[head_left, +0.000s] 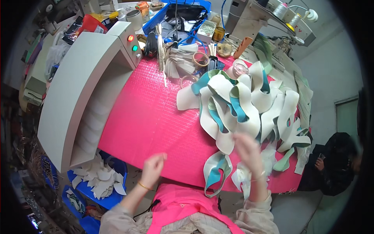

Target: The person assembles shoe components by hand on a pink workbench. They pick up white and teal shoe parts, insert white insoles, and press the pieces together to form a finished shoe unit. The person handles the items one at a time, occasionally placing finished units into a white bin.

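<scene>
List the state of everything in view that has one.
Left hand: curled, contents unclear
Right hand: blurred, grip unclear
White pieces: heaped, teal sides partly showing
Red light: lit
Green light: lit
White housing: open-sided
Largest lower-left blue bin: uncovered, filled
Back blue crate: uncovered, loaded

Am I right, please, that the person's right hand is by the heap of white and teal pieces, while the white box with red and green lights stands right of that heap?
Not quite: the head view shows the white box left of the heap. The right hand is by the heap, as you say.
</scene>
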Motion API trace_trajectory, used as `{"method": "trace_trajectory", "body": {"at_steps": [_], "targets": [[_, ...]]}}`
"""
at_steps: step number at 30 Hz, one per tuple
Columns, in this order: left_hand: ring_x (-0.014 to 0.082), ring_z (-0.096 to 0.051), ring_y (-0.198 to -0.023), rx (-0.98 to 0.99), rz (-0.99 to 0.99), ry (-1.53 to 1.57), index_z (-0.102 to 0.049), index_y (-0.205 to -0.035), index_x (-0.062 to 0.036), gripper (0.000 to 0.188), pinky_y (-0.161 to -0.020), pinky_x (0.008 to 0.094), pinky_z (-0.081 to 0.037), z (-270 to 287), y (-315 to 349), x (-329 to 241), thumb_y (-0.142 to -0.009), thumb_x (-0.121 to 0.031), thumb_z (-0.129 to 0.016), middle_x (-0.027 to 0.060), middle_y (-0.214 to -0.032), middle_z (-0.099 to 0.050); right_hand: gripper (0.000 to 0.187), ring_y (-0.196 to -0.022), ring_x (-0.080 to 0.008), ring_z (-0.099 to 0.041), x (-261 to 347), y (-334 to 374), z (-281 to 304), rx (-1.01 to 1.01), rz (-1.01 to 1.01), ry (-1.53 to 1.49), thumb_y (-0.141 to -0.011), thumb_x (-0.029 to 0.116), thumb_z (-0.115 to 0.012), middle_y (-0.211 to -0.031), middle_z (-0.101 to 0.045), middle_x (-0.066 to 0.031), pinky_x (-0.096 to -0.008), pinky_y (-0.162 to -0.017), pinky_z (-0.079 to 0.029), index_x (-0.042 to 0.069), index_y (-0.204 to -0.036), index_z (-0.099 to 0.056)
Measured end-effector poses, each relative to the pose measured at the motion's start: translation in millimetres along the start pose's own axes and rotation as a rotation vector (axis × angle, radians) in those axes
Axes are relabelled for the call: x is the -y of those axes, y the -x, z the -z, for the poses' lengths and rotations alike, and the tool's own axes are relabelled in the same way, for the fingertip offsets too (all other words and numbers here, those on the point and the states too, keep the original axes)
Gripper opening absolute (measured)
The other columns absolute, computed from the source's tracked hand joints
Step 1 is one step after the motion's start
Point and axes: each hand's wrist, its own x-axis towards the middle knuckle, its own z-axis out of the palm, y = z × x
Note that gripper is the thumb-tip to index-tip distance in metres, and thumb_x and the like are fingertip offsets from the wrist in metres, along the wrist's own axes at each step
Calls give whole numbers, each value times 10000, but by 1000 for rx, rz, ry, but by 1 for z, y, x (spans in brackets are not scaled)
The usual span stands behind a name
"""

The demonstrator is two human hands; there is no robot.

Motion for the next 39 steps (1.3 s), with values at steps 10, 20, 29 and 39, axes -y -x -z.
{"method": "trace_trajectory", "body": {"at_steps": [10, 20, 29, 39], "targets": [[192, -590, -627, 480, 1416, -74, -562, -719, -32, 348, -562, 369, -450, 4, 255, 293, -835, -347, -469, 108, -647, -589, 247, -627, -133, -556, -170, 358, -99, 658, -1815, -605, -841, 217, -446, -727, -612, -67, -284, -551, -444, 33, -803, -606], [230, -606, -683, 507, 1262, -181, -589, -849, -37, 359, -642, 382, -465, 39, 192, 289, -830, -380, -487, 114, -738, -619, 268, -704, -173, -573, -231, 383, -279, -4, -1646, -711, -837, 237, -447, -810, -628, -90, -320, -640, -454, 30, -900, -604], [264, -620, -734, 612, 932, -250, -613, -967, -41, 410, -714, 393, -479, -16, 128, 311, -826, -411, -504, 119, -821, -646, 316, -773, -209, -589, -283, 353, -288, 30, -1415, -616, -834, 256, -448, -884, -642, -110, -352, -720, -463, 27, -988, -602], [260, -541, -1083, 997, 129, 221, -553, -1146, -21, 297, -923, 314, -418, -48, -66, 4, -882, -153, -514, 143, -1140, -574, 255, -994, -184, -571, -87, 131, 24, 852, -433, -803, -889, 146, -494, -1037, -620, -88, -274, -855, -434, 40, -1103, -583]]}}
